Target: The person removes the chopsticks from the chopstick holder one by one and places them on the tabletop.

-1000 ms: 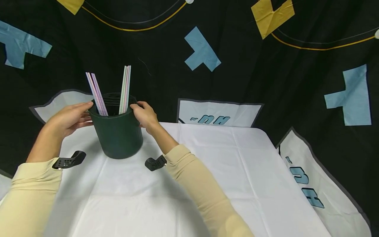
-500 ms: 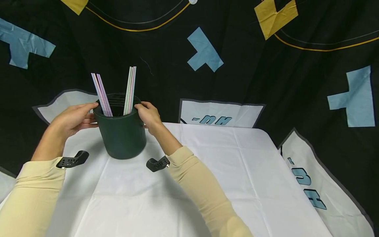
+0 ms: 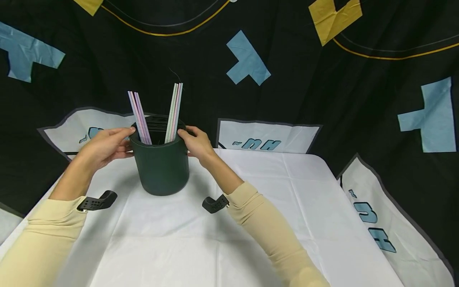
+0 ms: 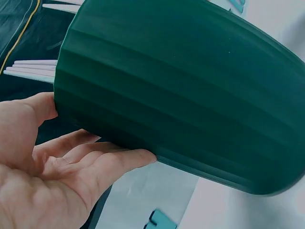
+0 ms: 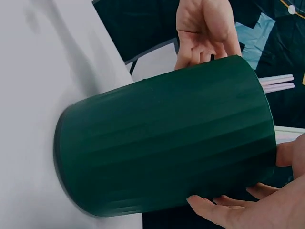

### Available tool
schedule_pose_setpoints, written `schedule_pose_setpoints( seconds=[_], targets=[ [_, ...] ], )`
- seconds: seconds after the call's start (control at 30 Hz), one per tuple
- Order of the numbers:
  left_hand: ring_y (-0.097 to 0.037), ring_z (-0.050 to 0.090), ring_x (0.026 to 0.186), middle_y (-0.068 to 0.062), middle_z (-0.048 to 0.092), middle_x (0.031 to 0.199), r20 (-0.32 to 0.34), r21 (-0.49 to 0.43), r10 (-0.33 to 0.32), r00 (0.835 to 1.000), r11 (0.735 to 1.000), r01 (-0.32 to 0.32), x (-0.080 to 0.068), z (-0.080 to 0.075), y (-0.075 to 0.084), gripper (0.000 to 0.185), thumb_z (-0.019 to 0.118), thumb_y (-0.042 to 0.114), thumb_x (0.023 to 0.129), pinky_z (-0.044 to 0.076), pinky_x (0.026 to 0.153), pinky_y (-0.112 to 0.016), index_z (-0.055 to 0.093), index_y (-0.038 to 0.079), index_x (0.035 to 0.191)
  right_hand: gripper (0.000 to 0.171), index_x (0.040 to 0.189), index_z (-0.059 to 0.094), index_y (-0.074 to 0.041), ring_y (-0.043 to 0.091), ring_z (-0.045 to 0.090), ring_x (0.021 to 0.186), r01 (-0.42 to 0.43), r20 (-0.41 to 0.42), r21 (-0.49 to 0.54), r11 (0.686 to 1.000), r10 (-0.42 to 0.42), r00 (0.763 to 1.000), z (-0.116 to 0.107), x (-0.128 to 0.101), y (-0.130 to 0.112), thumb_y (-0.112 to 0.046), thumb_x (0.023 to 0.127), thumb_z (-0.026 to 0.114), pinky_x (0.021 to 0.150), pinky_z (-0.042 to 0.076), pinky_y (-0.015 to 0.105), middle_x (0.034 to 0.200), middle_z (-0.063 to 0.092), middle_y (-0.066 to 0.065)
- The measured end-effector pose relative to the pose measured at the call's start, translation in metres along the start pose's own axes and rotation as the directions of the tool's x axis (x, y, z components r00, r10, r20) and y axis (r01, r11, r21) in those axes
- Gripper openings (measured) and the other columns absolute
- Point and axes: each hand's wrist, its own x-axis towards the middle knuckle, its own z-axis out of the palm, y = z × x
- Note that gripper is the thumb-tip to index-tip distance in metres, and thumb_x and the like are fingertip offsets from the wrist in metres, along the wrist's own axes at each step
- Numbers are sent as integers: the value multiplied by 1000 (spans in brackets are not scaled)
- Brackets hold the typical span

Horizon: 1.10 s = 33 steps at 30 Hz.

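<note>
A dark green bin with faintly ribbed sides stands upright toward the far left of the white table. Two bunches of thin pastel straw-like sticks lean out of its top: a left bunch and a right bunch. My left hand grips the bin at its left, thumb at the rim and fingers along the outer wall. On the opposite side my right hand holds it likewise, with the fingers against the wall in the right wrist view. Inside, dark slat-like lines show; the lower interior is hidden.
The white-covered table extends to the right and front of the bin. Behind hangs a black curtain with blue and yellow patches. White cloth flaps with blue lettering hang at the table's edges.
Both hands and the bin have moved to the right across the table, mostly in the last half second. The straw-like sticks have moved along inside it.
</note>
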Motion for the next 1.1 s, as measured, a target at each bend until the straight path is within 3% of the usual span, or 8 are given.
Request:
schedule_pose_setpoints(
  seconds=[0.07,0.17,0.3,0.67,0.93,1.1],
  targets=[
    [3,69,90,-27,34,159,3,0,6,1000,1000,-6,0,10,2,85,47,56,102,51,99,-40,17,2,161,48,145,54,-15,31,66,120,-10,-1,8,1000,10,1000,-10,-3,2,-36,102,59,101,56,50,139,60,13],
    [-15,70,111,-25,36,159,11,2,17,1000,1000,-17,0,27,6,82,47,54,103,50,101,-42,20,2,161,49,146,53,-15,33,67,116,-19,-12,9,1000,19,1000,-27,-10,7,-35,102,60,101,56,49,139,60,13],
    [-36,54,134,-23,40,158,5,-7,38,999,999,-38,0,51,12,79,49,52,103,50,101,-43,25,3,160,53,149,50,-14,33,66,109,-19,-23,-13,1000,19,1000,-49,-19,11,-35,102,60,99,57,46,139,60,14],
    [-38,57,132,-24,52,148,7,-9,80,997,997,-80,5,112,31,65,53,41,105,54,100,-45,38,2,154,52,149,49,-11,36,68,113,-87,-52,-28,996,86,995,-112,-34,13,-32,103,58,102,56,45,133,65,16],
    [-39,58,130,-23,56,142,45,-49,100,994,994,-97,15,140,39,55,57,35,104,56,97,-47,46,1,147,53,152,45,-10,39,65,119,-82,-53,-21,996,81,995,-145,-45,21,-31,104,56,105,53,46,137,62,18],
    [-38,61,127,-22,59,139,52,-35,100,994,995,-99,19,148,42,53,58,34,104,57,94,-46,48,2,146,53,150,46,-8,37,66,117,-54,-72,-34,998,52,996,-153,-50,26,-33,104,56,104,54,45,133,64,18]
  ],
)
